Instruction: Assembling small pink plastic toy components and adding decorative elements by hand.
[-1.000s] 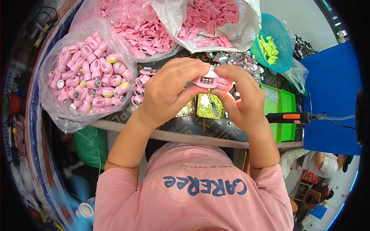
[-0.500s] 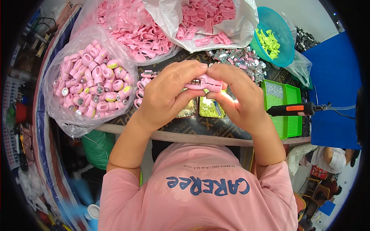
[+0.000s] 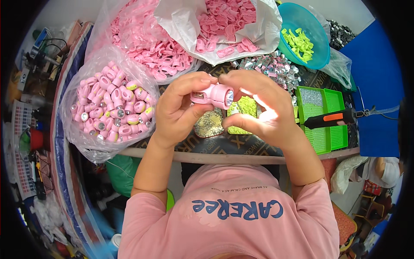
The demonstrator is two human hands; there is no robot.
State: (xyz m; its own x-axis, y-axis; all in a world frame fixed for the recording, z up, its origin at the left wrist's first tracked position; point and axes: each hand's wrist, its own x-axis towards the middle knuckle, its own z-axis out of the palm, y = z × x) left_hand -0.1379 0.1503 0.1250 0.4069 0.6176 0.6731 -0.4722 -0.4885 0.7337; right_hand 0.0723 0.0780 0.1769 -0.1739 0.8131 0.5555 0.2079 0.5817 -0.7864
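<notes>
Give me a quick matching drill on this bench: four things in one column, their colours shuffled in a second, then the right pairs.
Things:
1. small flashlight held in both hands
2. bowl at upper right
3. sorting tray by the right hand
4. grip of the electric screwdriver lying on that tray

Colours:
A. orange and black
B. pink
C. bright green
D. teal

Pairs: 1-B, 2-D, 3-C, 4-A. The left hand shares the hold on the flashlight.
</notes>
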